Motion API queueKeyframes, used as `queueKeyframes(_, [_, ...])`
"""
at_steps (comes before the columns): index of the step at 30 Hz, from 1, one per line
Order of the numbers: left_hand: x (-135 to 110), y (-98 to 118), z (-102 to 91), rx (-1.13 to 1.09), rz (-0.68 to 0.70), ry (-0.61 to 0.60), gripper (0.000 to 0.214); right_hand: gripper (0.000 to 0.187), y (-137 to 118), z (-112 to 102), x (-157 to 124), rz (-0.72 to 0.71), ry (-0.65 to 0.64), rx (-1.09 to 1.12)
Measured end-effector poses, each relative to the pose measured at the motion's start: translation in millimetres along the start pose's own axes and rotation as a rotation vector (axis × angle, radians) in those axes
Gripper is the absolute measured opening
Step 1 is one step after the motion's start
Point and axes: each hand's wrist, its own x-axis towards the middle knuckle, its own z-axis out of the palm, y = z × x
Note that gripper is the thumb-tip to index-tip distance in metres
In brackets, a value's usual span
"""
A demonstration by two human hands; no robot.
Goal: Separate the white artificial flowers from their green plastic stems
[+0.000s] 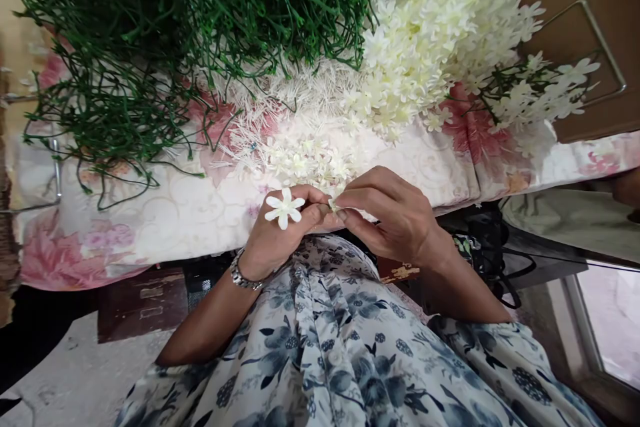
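At the near edge of the table both my hands meet, fingertips close together. My left hand (283, 230) is closed, and a white artificial flower (285, 208) with open petals shows at it, beside the thumb. My right hand (395, 213) pinches a small white flower (333, 203) between thumb and forefinger, right at the left fingertips. Just beyond the hands lies a small heap of loose white blossoms (313, 159). Whether a stem runs inside the left fist is hidden.
A big tangle of green plastic stems (200, 13) covers the far left. White thread-like stamens (310, 90) lie in the middle, and a tall pile of cream blossoms (425, 47) at the right. Finished-looking white sprays (540, 93) rest beside a brown box (600, 33). A floral cloth (200, 213) covers the table.
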Motion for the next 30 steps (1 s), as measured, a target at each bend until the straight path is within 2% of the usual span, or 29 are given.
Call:
queueKeyframes(5, [-2.1, 8.1, 2.1, 0.210, 0.101, 0.054, 0.008, 0.008, 0.9, -2.0, 2.3, 0.001, -0.078, 0.000])
queueKeyframes(12, [-4.5, 14.4, 3.7, 0.491, 0.249, 0.037, 0.009, 0.013, 2.7, 1.1, 2.3, 0.040, -0.136, -0.007])
queueKeyframes(17, [-1.8, 9.6, 0.9, 0.495, 0.221, -0.002, 0.012, 0.014, 6.2, 9.1, 1.3, 0.012, -0.144, 0.005])
queueKeyframes(26, [0.5, 7.1, 3.0, 0.467, 0.229, 0.025, 0.014, 0.013, 7.9, 16.9, 0.1, -0.010, -0.135, 0.010])
queueKeyframes(30, [1.1, 7.5, 3.5, 0.522, 0.246, 0.051, 0.014, 0.011, 6.8, 18.2, -0.1, -0.020, -0.129, -0.015])
